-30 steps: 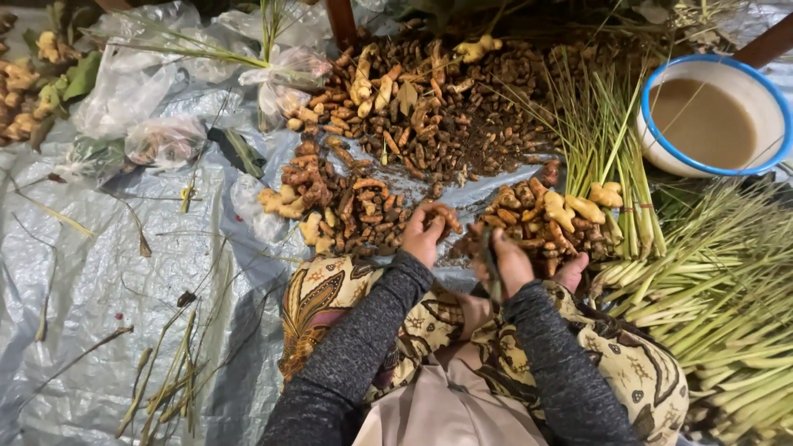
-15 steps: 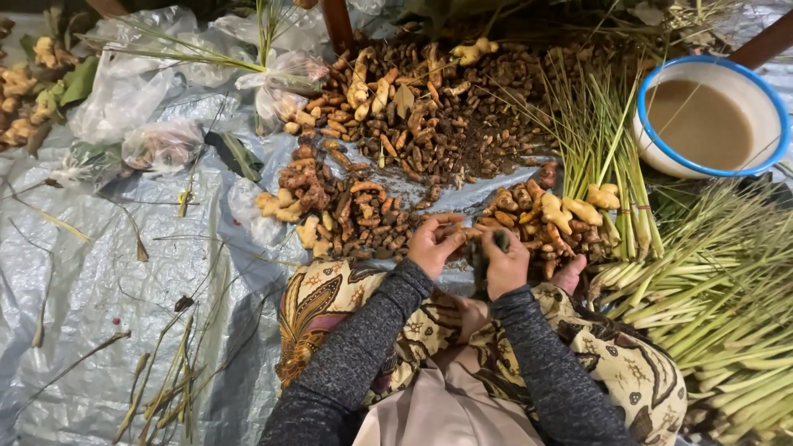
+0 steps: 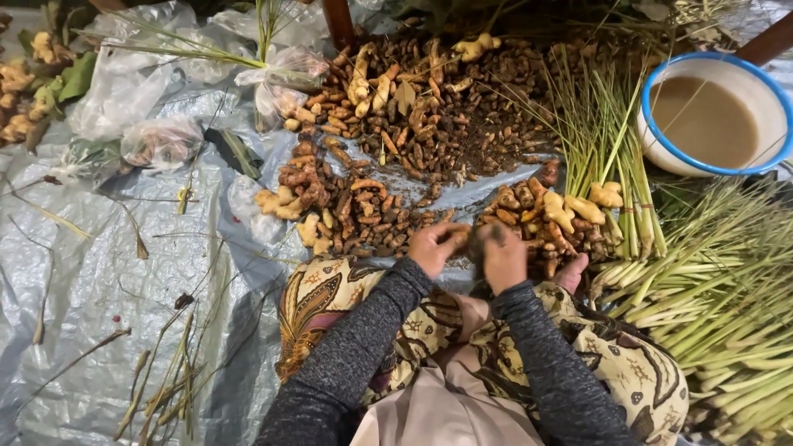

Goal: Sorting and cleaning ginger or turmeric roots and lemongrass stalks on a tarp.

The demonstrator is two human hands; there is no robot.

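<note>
White enamel bowl with a blue rim (image 3: 717, 169) at the upper right, holding cloudy beige-brown liquid, standing just beside bundled green lemongrass stalks (image 3: 615, 157). Clear crumpled plastic bags (image 3: 124, 99) at the upper left, one with greenish-pink contents too blurred to tell. Everything spread on a grey-silver woven plastic tarp (image 3: 99, 272) laid on the ground.

Left hand (image 3: 435, 246) curled shut around a small brown root piece (image 3: 457, 238) at the near edge of the heaps. Right hand (image 3: 502, 258) closed on a dark object, too hidden to identify, almost touching the left hand. Both hands above a lap in brown-and-cream patterned cloth (image 3: 330, 297), arms in dark grey knit sleeves.

Large heap of brown turmeric-like roots (image 3: 429, 116) at the top centre, with paler ginger pieces on it. Smaller pile of orange-brown roots (image 3: 347, 206) just left of the hands; another pile with pale yellow ginger knobs (image 3: 562, 211) just right, touching the lemongrass. Loose pale green stalks (image 3: 719, 306) crowding the right edge.

Open room only on the left: bare tarp with scattered dry grass blades (image 3: 165, 372).
</note>
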